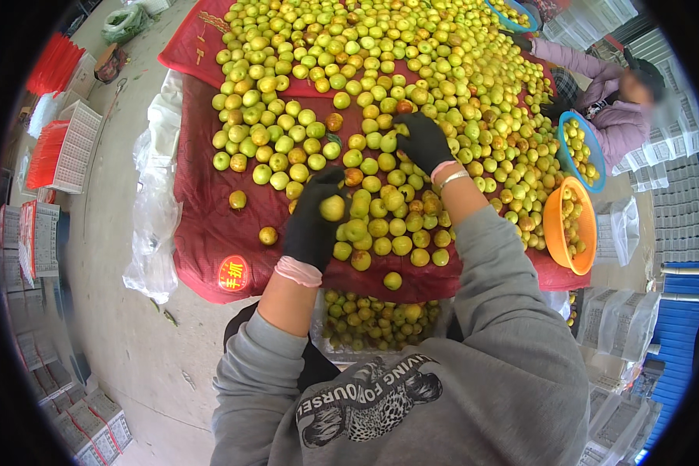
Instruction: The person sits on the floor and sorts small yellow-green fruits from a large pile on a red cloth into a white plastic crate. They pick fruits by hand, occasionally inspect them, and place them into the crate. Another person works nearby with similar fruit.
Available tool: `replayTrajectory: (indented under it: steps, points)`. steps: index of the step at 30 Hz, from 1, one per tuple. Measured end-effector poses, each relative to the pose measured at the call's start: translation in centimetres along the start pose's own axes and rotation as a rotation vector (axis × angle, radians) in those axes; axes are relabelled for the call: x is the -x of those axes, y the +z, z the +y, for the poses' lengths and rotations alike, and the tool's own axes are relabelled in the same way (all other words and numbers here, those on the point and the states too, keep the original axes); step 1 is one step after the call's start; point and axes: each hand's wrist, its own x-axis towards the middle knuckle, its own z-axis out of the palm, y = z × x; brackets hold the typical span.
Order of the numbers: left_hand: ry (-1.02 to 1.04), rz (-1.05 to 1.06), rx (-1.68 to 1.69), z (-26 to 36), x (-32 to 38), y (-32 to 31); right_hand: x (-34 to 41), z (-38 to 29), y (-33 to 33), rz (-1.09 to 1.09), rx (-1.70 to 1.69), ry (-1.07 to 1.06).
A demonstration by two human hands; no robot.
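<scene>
Many yellow-green jujubes, some blushed reddish brown, lie spread over a table covered in dark red cloth. My left hand, in a black glove with a pink cuff, holds a jujube near the table's front. Farther forward and to the right, my right hand, gloved the same way, has its fingers around another jujube. A reddish jujube lies just beyond it. Below the table's front edge, a clear-lined container holds more jujubes.
An orange plastic basket and a blue basin with jujubes stand at the right edge. Another person reaches over the far right side. Clear plastic sheeting hangs at the left. White crates stand on the concrete floor.
</scene>
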Motion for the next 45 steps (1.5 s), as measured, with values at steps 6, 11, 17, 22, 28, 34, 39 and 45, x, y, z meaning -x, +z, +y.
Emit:
replayTrajectory:
  steps: [6,11,17,22,28,34,39,45]
  points:
    - [-0.324,-0.161,0.368,1.7,-0.1,1.8,3.6,-5.4,-0.3,-0.344,-0.804,-0.216]
    - [-0.256,0.058,0.420,1.2,-1.8,0.6,-4.0,-1.2,-0.7,0.187,-0.071,0.202]
    - [-0.380,0.388,0.273,-0.4,-1.9,-1.9,-1.9,1.2,2.6,-0.097,-0.061,-0.309]
    - [-0.263,0.521,0.116,-0.2,-2.2,-2.7,-4.1,-0.9,-0.3,-0.145,-0.159,0.150]
    - [-0.260,0.533,-0.049,1.6,-2.6,-2.5,-10.3,-7.2,6.8,-0.392,0.121,-0.231]
    - [-0.257,0.508,-0.153,2.1,-2.4,-3.2,-7.8,-5.8,2.1,-0.559,-0.163,-0.021]
    - [-0.190,0.520,-0.070,2.5,-1.7,-3.4,2.3,-4.2,-1.2,-0.061,-1.316,0.162]
    - [-0.208,0.470,-0.049,3.7,-0.7,-2.1,7.3,-1.5,-3.3,-0.132,-1.137,0.343]
